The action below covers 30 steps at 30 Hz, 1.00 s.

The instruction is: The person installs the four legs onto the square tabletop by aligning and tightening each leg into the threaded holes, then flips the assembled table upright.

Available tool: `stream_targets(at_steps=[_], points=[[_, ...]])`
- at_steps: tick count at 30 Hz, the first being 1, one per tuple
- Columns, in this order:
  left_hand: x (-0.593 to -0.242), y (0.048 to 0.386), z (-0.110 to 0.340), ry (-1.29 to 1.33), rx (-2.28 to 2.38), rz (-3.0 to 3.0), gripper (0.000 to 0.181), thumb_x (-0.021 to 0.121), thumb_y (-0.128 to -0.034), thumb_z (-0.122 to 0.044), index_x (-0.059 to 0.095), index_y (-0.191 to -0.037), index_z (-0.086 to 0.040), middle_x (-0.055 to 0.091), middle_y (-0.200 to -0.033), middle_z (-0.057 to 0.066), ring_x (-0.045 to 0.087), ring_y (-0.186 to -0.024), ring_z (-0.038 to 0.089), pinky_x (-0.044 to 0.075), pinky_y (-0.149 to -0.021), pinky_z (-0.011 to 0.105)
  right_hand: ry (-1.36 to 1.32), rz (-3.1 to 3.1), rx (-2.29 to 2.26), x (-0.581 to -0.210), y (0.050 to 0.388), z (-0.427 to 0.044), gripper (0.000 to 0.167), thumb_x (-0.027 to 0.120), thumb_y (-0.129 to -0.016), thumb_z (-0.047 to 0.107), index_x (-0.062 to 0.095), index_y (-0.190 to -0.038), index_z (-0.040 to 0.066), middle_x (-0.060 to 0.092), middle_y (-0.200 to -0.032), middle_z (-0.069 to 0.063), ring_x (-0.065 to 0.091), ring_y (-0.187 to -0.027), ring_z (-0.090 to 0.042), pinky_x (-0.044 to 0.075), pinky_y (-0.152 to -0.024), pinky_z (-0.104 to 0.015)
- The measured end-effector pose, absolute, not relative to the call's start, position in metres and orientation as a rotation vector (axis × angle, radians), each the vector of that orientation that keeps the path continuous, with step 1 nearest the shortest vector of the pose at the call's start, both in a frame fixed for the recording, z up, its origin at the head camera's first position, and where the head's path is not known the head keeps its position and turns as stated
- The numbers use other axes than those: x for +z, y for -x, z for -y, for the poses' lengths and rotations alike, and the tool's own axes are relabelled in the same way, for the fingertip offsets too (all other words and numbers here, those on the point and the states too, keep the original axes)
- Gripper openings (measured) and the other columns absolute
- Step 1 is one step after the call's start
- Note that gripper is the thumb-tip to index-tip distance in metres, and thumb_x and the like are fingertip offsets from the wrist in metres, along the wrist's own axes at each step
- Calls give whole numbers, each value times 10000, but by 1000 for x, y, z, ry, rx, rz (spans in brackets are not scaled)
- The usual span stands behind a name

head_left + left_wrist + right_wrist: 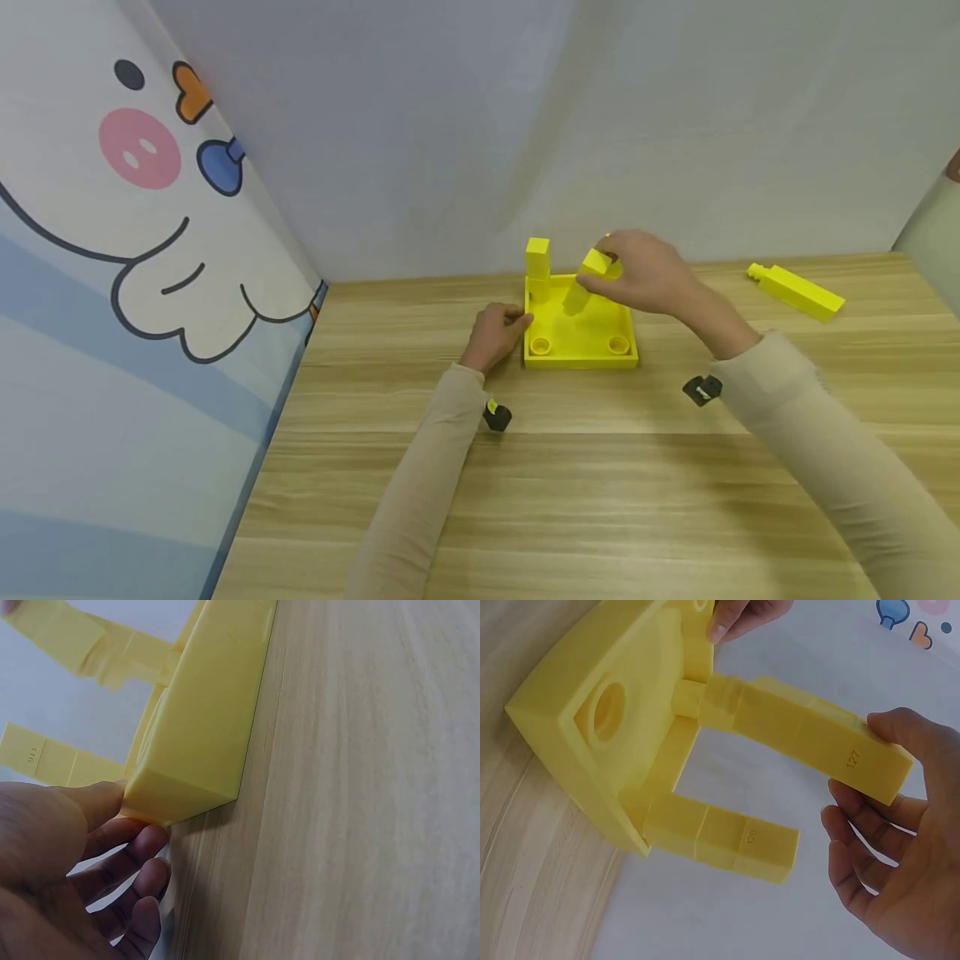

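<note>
A square yellow tray (pixel 581 363) with raised walls stands on the table. Round sockets show in its two front corners. My left hand (pixel 495 335) holds the tray's left wall, thumb at the rim and index finger against the outside. Between thumb and fingers, my right hand (pixel 647 271) pinches the top of a yellow square post (pixel 817 742) marked 127. This post hangs tilted above the tray, its narrower round end downward. One yellow post (pixel 537 260) stands upright in the back left corner; another standing post (pixel 724 836) is mostly hidden behind my right hand in the head view.
A further yellow post (pixel 798 292) with a knobbed end lies on the table at the right. The wooden table (pixel 570 500) meets a pale curtain (pixel 420 167) at the back. A cartoon-printed panel (pixel 150 275) borders the left side.
</note>
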<state>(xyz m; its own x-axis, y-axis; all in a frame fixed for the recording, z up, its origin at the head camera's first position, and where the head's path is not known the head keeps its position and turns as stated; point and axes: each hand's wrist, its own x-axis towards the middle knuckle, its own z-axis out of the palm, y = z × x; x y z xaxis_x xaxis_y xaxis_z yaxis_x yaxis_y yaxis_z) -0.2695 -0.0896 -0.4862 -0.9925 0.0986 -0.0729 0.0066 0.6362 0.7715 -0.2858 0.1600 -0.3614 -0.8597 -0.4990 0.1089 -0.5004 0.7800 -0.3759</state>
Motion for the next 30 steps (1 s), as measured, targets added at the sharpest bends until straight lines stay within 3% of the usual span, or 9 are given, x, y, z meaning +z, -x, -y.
stream_targets(at_steps=[6,14,21,26,30], points=[[-485,270,88,-82,1281,-2753,384,605,-1035,-277,683,-1297,-8,708,-1299,177,673,-1201,321,540,-1041,449,-872,2977,622,-363,284,-150,528,684,-942,410,657,-1261,-11,703,-1205,-194,647,-1099,-368,538,-924,-540],[-485,269,88,-72,1280,-2753,366,609,-1033,-267,695,-1281,-11,716,-1285,176,670,-1209,316,535,-1047,453,-948,2954,634,-366,280,-136,445,704,-926,413,686,-1135,20,706,-1092,-132,595,-887,-263,519,-796,-438],[-486,270,89,-81,1293,-2764,358,618,-1026,-252,701,-1266,2,722,-1269,182,674,-1207,317,536,-1050,450,-1001,2953,620,-368,277,-128,502,704,-928,443,685,-1194,18,712,-1206,-143,646,-970,-283,551,-868,-453],[-485,269,88,-90,1295,-2761,362,617,-1026,-255,700,-1270,0,722,-1272,181,678,-1203,316,538,-1047,449,-1063,2947,627,-370,274,-122,509,716,-917,437,696,-1205,18,716,-1214,-138,649,-1022,-279,550,-915,-449],[-484,268,89,-79,1298,-2753,362,618,-1025,-258,701,-1268,-3,724,-1269,179,681,-1196,316,542,-1039,452,-1105,2957,608,-371,273,-119,485,711,-921,433,693,-1175,20,708,-1132,-126,611,-959,-268,532,-858,-422]])
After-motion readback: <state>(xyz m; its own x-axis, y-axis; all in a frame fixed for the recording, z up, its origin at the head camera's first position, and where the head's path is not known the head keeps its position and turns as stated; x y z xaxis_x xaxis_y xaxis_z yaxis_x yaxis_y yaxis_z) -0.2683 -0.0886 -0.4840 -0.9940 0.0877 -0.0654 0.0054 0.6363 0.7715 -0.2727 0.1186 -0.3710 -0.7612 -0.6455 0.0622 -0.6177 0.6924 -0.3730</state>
